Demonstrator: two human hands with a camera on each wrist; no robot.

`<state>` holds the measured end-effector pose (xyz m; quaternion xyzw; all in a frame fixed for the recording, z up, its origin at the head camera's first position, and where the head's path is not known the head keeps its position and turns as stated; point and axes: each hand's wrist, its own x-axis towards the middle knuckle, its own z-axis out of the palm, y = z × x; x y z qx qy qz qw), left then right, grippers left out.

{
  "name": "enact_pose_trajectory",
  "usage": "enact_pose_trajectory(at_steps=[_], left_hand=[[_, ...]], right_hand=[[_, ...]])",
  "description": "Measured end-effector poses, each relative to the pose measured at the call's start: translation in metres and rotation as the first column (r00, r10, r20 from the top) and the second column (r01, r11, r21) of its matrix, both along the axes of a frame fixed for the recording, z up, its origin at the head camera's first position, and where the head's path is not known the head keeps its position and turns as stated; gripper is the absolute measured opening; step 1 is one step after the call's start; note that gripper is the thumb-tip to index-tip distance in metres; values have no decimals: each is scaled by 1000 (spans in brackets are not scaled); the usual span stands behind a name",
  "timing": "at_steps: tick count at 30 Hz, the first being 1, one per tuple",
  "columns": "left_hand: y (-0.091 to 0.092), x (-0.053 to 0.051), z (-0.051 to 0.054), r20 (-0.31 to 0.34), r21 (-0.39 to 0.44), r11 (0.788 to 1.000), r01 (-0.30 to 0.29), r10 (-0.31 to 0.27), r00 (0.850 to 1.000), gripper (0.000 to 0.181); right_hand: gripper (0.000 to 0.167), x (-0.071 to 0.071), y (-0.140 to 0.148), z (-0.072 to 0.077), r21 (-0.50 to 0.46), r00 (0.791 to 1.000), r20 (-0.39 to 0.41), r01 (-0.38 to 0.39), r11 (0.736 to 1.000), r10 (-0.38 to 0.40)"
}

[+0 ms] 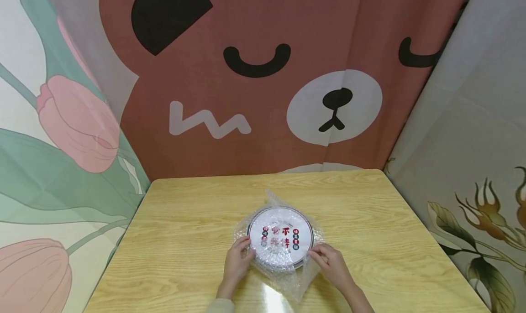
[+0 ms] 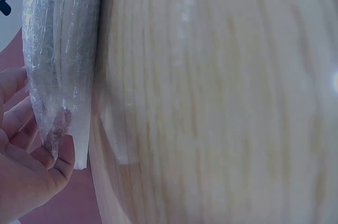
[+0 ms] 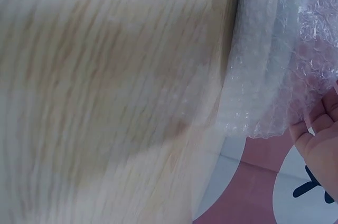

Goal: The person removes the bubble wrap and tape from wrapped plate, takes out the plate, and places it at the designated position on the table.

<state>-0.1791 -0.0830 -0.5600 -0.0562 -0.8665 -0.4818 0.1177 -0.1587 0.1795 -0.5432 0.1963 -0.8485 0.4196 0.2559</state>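
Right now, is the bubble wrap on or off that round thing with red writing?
On: crinkled, shiny bubble wrap lies over at least part of the round thing and sticks out around it.

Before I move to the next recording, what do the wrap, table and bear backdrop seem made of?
Bubble wrap: clear, glossy plastic, judging by its raised bubbles and glints.
Table: smooth, with a bright reflection; the grain suggests wood or wood-look laminate.
Bear backdrop: probably matte printed cloth, from its vertical crease and lack of glare.
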Motion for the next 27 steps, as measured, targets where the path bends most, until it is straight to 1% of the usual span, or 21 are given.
enact_pose_trajectory(at_steps=[5,8,11,13,16,20,24,27], left_hand=[[0,-1,0,10,-3,1000,-1,1,1000,29],[0,0,1,11,-2,1000,-2,2,1000,29],[1,1,2,6,-7,1000,0,0,1000,30],[1,2,3,0,-9,1000,2,-2,1000,30],[1,3,3,-4,-10,1000,7,-7,1000,30],[0,3,3,-2,-9,1000,14,-14,1000,30],[0,2,3,0,-4,1000,17,-17,1000,30],[0,2,4,-2,0,1000,18,-18,1000,30]], right_hand=[[10,4,4,-2,7,1000,-7,15,1000,-15],[9,7,7,-3,-7,1000,2,20,1000,-20],[5,10,10,-5,-12,999,35,28,1000,-28],[4,12,11,-5,-13,998,55,30,999,-30],[8,13,12,-6,-12,997,71,35,999,-34],[16,14,13,-8,-25,997,64,36,999,-34],[17,16,15,-8,-44,998,65,26,999,-23],[17,18,17,-7,-47,996,92,1,999,3]])
